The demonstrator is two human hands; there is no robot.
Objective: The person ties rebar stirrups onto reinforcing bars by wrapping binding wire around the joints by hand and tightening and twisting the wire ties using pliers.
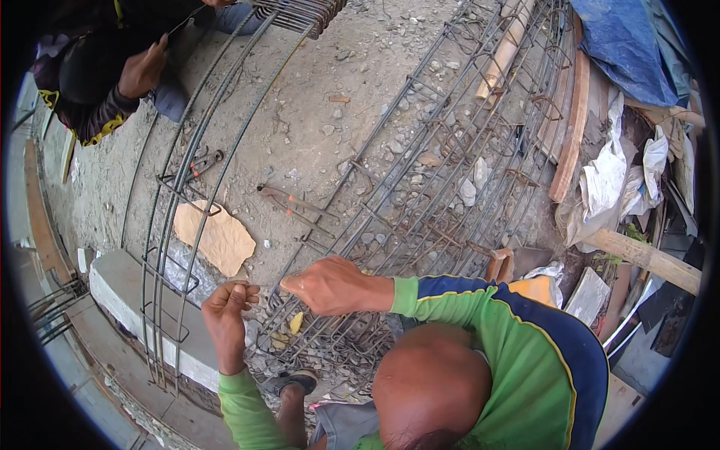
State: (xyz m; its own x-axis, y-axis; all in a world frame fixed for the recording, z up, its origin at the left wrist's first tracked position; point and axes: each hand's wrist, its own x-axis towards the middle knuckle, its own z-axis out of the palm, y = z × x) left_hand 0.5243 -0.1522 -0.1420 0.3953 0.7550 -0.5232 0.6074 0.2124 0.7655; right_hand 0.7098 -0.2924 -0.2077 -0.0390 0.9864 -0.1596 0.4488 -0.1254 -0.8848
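My left hand [229,315], in a green sleeve, has its thumb and fingertips pinched together beside the long rebars at left; whether a thin wire is between them cannot be made out. Close to its right, my right hand [332,287] is curled with the fingers bent in, its contents hidden. It lies above the near end of a rebar cage [388,183] with tied stirrups. Long curved rebars [194,121] with a few square stirrups run up the left side. Pincers [295,207] lie on the ground, and a second pair with red-marked handles [205,164] is by the left rebars.
Another person's hand [143,67] holds a thin dark rod or wire at upper left. A torn tan sheet [216,239] and a concrete slab edge [152,306] are near the left rebars. Bamboo [506,50], planks [574,129] and a blue tarp [630,50] line the right.
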